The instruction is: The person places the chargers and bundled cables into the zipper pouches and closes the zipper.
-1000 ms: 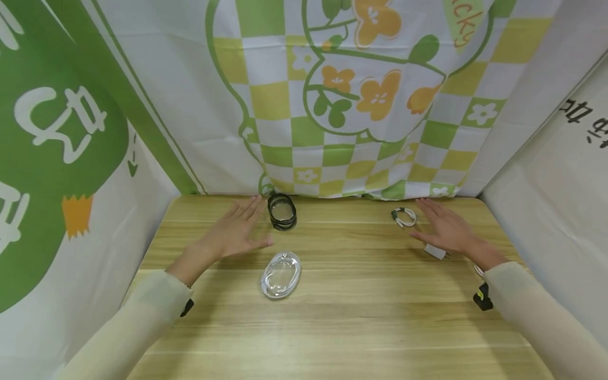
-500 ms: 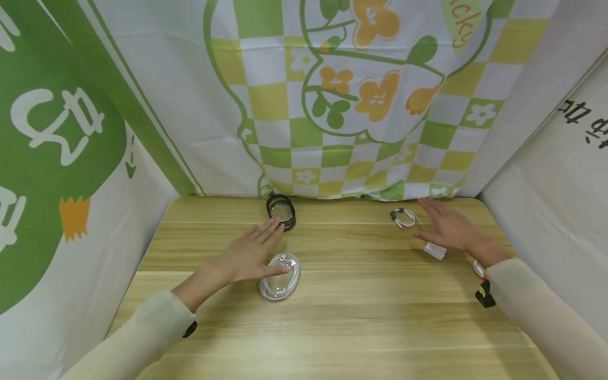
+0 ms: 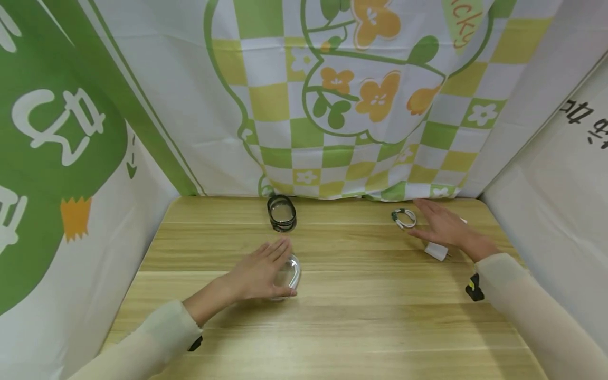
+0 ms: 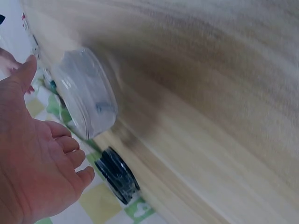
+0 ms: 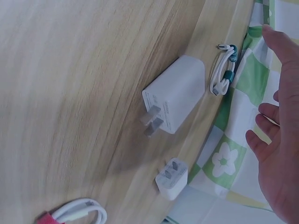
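My left hand (image 3: pixel 258 272) hovers over a coiled white cable (image 3: pixel 296 272), palm down with fingers extended, and hides much of it. In the left wrist view a gap shows between the palm and the white coil (image 4: pixel 88 93), which looks wrapped in clear plastic. Behind it, near the cloth, lies a coiled black cable (image 3: pixel 283 227). On the right, my right hand (image 3: pixel 444 227) is held above a white charger plug (image 3: pixel 436 252), holding nothing. Its two metal prongs show in the right wrist view, with a smaller white plug (image 5: pixel 172 179) nearby.
A thin white cable with green ties (image 3: pixel 412 219) lies left of the right hand. Another white cable with a red tie (image 5: pixel 84 205) is on the wooden table (image 3: pixel 356 316). A patterned cloth (image 3: pixel 342 153) hangs along the back edge; fabric walls flank both sides.
The left hand has moved from beside the black coil toward the front and right, over the white coil. My right hand has barely shifted. The cables and charger plug stay in place.
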The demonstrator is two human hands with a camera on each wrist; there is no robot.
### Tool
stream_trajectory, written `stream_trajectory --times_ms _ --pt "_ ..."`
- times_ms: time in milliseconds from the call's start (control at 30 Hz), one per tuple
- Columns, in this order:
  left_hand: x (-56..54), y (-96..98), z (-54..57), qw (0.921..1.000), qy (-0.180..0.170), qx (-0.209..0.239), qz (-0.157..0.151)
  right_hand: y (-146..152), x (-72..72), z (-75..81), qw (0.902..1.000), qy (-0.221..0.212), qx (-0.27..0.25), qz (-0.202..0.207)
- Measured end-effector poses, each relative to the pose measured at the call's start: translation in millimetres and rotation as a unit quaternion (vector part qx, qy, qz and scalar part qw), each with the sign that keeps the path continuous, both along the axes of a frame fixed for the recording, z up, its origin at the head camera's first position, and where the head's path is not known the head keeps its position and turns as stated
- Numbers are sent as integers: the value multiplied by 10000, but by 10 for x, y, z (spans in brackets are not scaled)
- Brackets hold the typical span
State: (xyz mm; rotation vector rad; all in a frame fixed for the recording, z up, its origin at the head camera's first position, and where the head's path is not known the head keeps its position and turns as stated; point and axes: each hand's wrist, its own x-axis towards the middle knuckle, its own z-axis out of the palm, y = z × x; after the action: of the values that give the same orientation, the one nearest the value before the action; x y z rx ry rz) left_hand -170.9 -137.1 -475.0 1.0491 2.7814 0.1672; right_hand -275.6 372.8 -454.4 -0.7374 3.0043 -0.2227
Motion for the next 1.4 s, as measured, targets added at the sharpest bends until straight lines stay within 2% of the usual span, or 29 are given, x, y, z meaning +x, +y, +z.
stream_trajectory --times_ms 167,467,700,1000,1400 --pt "39 26 -55 9998 94 -139 -48 -44 -39 -55 9996 -222 -105 -132" --pt "71 34 -97 9999 115 -48 -107 -65 -100 -131 9985 -455 -181 -254" --pt "72 31 -101 9994 -23 311 -160 -75 -155 -243 9979 -471 -376 -241" --pt "27 72 -122 9978 -83 657 -54 -108 -207 -333 9978 -433 -429 -253" --pt "-113 179 -154 9920 -358 1206 97 -122 -254 -417 9957 -523 -714 -268"
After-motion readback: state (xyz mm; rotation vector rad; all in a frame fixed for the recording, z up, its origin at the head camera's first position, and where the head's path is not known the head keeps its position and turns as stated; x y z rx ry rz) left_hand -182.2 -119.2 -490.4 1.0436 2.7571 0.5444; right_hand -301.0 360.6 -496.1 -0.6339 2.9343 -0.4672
